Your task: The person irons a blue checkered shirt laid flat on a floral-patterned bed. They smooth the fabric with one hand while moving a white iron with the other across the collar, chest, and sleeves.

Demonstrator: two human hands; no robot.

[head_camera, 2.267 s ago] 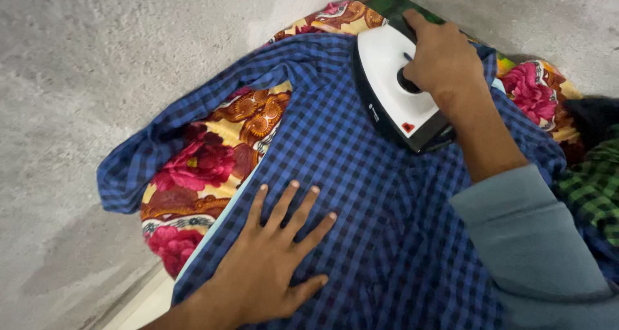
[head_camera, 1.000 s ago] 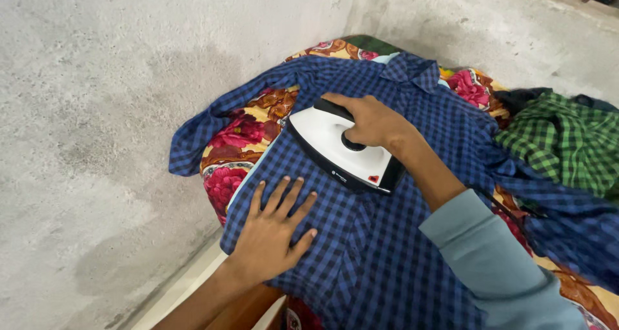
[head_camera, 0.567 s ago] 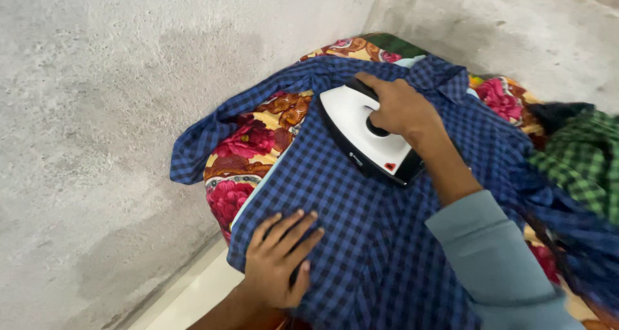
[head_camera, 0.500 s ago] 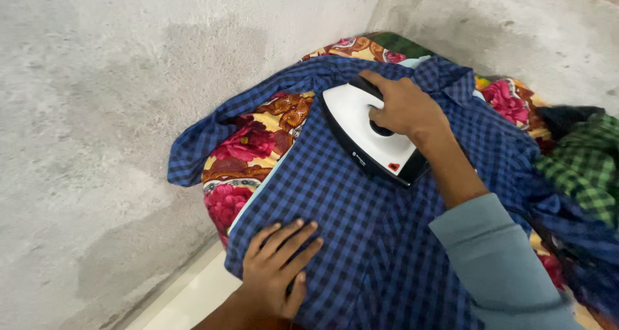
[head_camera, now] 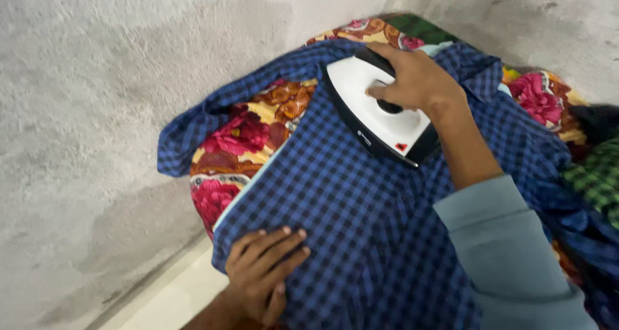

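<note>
The right hand is wrapped around the handle of a white and black iron, fingers curled over the grip so the hand is closed firmly on it. The iron sits flat on a blue checked shirt, up near the collar end, and its long axis runs on a slant: the pointed nose heads away from the person toward the far upper left, the blunt heel with its small red mark lies back toward the right forearm and its grey-blue sleeve.

The left hand is the nearer of the two to the person. It lies on the near edge of the shirt with its fingers bent and bunched, pinching or pressing the cloth rather than spread flat; from this view I cannot tell whether it truly grips a fold or only pins it down.

So the shirt stretches between the two hands, and the iron is well apart from the left hand, beyond it and to its right. A wide band of checked cloth lies between the left fingertips and the iron's heel.

To the left of the iron, beyond the left hand, a flowered red and orange cover shows under the shirt, with a sleeve of the shirt draped over it. To the right of the right arm lies a green checked garment. A rough grey wall stands to the left of both hands.
</note>
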